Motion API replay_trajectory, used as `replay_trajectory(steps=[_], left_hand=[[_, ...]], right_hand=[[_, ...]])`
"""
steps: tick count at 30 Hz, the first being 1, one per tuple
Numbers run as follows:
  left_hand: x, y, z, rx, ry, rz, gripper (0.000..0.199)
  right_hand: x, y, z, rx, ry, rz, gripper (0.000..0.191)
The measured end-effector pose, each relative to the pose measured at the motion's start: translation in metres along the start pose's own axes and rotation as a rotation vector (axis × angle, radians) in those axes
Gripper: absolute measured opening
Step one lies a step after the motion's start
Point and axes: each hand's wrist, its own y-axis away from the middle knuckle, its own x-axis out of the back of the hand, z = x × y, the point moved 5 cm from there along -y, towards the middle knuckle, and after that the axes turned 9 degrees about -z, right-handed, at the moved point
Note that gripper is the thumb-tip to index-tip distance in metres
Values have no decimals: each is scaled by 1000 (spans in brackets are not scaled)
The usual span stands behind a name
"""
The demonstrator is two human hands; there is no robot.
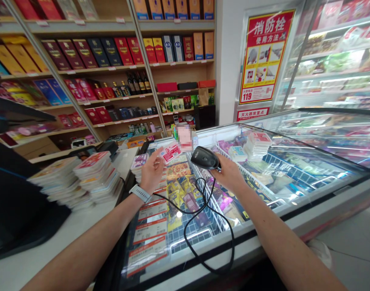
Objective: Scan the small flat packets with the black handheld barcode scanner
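My left hand (152,169), with a watch (140,193) on its wrist, pinches a flat red-and-white printed packet (172,152) by its near edge. What the packet contains cannot be made out. In my right hand (230,173) is a black handheld barcode scanner (205,158), its head pointing left towards the packet, a short gap apart. The scanner's black cable (186,230) loops down over the glass top of a chest freezer (185,258). Both hands are above that glass.
Stacks of flat packs (96,176) stand on the white counter (112,226) at left, beside a dark machine (17,202). Another stack (259,145) rests on the freezer glass. Shelves of boxed goods (100,52) line the back wall, and a refrigerated display (339,60) stands at right.
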Motion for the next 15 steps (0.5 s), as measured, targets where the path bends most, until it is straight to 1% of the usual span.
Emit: replay_trajectory(steps=[3, 7, 11, 15], left_hand=[[0, 1, 3, -4, -19, 10, 53], [1, 0, -1, -1, 10, 34, 52], [2, -2, -7, 1, 62, 34, 59], [3, -2, -7, 3, 81, 38, 65]], right_hand=[[0, 0, 0, -8, 2, 0, 41], [0, 0, 0, -10, 1, -7, 40], [0, 0, 0, -3, -4, -14, 39], [0, 0, 0, 0, 3, -20, 38]])
